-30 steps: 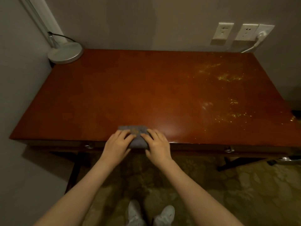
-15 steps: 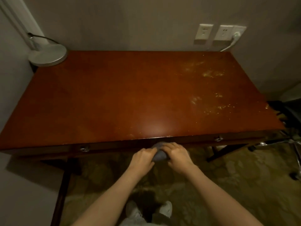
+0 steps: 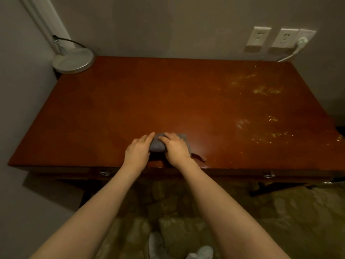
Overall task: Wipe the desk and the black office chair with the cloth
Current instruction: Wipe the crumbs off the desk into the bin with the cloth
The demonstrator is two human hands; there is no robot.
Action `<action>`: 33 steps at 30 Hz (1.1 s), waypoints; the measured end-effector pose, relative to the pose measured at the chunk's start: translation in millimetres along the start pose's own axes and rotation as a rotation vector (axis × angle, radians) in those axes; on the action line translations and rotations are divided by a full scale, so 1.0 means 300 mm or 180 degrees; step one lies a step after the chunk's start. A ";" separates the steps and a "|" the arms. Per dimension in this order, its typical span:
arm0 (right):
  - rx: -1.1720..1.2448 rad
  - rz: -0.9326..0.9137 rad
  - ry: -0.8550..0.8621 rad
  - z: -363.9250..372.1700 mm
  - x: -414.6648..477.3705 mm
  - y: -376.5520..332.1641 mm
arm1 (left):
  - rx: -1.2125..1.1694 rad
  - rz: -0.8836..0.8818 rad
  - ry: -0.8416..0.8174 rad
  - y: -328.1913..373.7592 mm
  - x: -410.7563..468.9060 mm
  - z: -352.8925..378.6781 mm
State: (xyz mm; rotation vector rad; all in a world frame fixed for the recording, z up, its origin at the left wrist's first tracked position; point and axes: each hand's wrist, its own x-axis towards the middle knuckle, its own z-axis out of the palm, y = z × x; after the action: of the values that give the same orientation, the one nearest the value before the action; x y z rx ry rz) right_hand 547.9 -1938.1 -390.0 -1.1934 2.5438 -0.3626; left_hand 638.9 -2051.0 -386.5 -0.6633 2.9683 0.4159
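A grey cloth [image 3: 157, 145] lies bunched on the reddish-brown desk [image 3: 168, 101], close to the middle of its front edge. My left hand [image 3: 137, 153] rests against the cloth's left side with its fingers stretched along it. My right hand [image 3: 176, 149] lies flat on top of the cloth and covers its right half. Yellowish crumbs [image 3: 267, 90] are scattered over the desk's right side, with more crumbs [image 3: 274, 135] nearer the front right. The black office chair shows only as a dark sliver [image 3: 341, 129] at the right edge.
A round silver lamp base [image 3: 73, 60] stands on the desk's back left corner. Wall outlets [image 3: 258, 37] with a white plug [image 3: 301, 42] sit above the back right. Walls close in the left and back sides. Patterned carpet [image 3: 280, 212] lies below, and a chipped mark [image 3: 200, 157] shows near the front edge.
Half a second ago both hands held the cloth below the desk's front edge. Now the cloth is back on the desktop with both hands on it.
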 end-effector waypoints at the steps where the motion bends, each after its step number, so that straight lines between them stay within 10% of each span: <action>1: 0.0022 0.0005 -0.0179 0.008 0.019 0.002 | 0.0085 -0.0100 -0.0203 -0.004 0.011 0.005; 15: -0.0615 -0.0181 -0.1246 -0.105 -0.141 -0.013 | -0.0337 0.0248 -0.1166 0.052 -0.151 0.007; 23: -0.0039 -0.0462 0.0156 -0.075 -0.008 -0.138 | -0.0083 0.0007 -0.0028 -0.103 -0.092 -0.142; 33: -0.0190 -0.0376 -0.0656 0.078 0.106 -0.262 | -0.0136 -0.0695 -0.0454 -0.215 -0.123 -0.065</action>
State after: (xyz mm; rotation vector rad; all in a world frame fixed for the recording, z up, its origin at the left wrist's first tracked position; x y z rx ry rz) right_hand 592.4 -2014.0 -389.2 -1.3329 2.3295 -0.1805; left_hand 699.7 -2097.3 -379.1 -0.9097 2.7231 0.4873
